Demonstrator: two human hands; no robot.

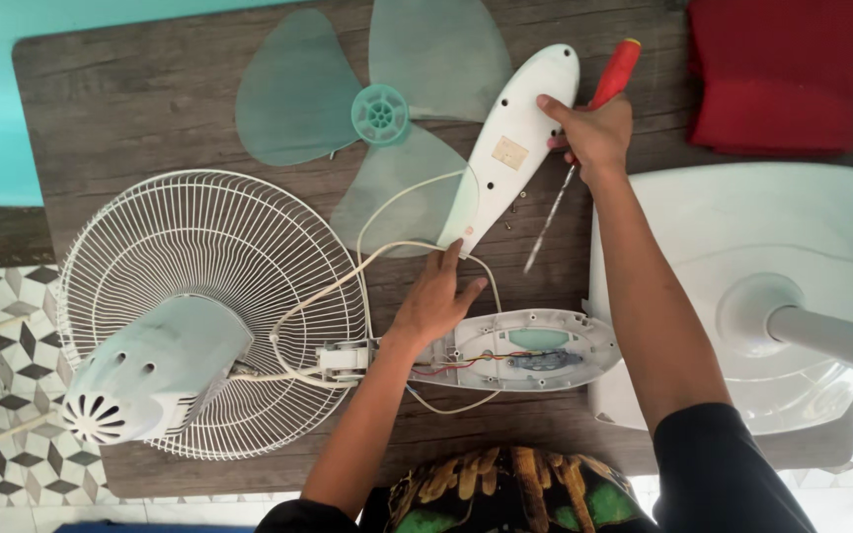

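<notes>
The right hand (592, 133) was closed around two items at once: its grip held a red-handled screwdriver (584, 148), shaft pointing down toward the surface, while the thumb and fingers also pinched the upper part of a long white cover panel (510, 148), which was lifted and tilted with its lower tip near the left hand. The left hand (436, 301) lay open, fingers spread, pressing on the near end of the opened control housing (530, 350) and touching the white cord (387, 257) that looped beside it; it clasped nothing. Inside the housing, a red wire and a small circuit part were visible. The housing lay flat on the wooden surface (120, 99), joined on its left to a small bracket and to the white motor casing (150, 370), which rested on the white wire grille (219, 237). A few small screws (515, 209) lay on the surface just below the raised panel. Beyond the hands lay a translucent green three-blade fan blade (379, 114), flat and partly under the panel. To the right sat the white fan base (742, 237) with its pole, overhanging the surface edge. A folded red cloth (777, 74) lay at the far right corner.
</notes>
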